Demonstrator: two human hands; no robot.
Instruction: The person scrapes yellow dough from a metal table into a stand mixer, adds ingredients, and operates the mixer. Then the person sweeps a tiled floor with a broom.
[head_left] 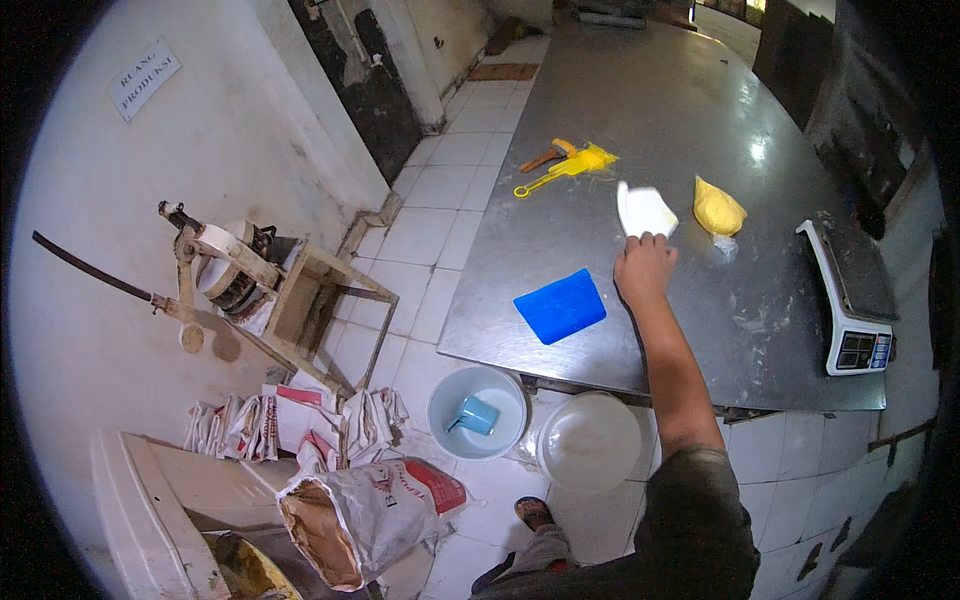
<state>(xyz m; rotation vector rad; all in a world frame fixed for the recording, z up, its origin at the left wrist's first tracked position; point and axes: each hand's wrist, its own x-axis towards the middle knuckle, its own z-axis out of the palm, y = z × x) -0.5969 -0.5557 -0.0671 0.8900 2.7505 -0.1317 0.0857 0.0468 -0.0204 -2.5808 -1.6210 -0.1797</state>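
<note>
- Head view: right hand (645, 262) grips the near edge of 1 flat white piece (648, 212), on or just above the steel table (560, 230).
- The piece extends directly beyond the hand; blur leaves its long axis unclear.
- Left hand is out of view; I cannot tell its state.

on table (650, 90), bag (719, 209) right of hand (645, 266)
</note>
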